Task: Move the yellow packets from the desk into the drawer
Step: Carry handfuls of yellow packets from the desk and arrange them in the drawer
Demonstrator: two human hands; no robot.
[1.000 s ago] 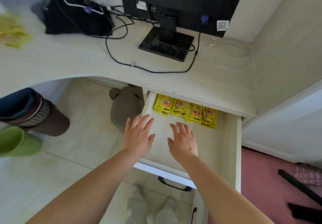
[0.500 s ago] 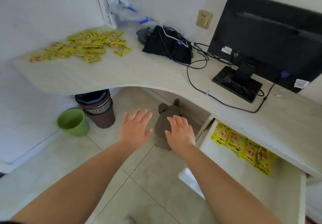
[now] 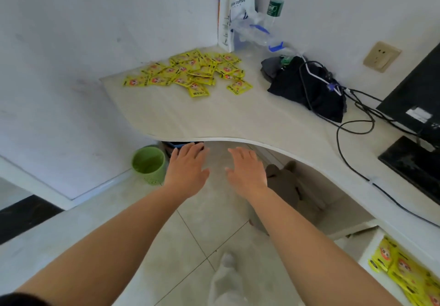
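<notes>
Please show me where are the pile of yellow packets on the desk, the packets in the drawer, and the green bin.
pile of yellow packets (image 3: 188,72), head view, middle of the pile.
packets in the drawer (image 3: 402,267), head view, face of one packet.
green bin (image 3: 152,177), head view, outer wall.

Both hands, left (image 3: 188,171) and right (image 3: 247,172), hover flat and empty below the desk (image 3: 238,117) edge; packets (image 3: 190,72) lie heaped on the desk's far corner.

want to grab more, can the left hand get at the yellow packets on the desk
Probably yes: the left hand is open and empty, and only bare desk lies before the yellow packets.
</notes>
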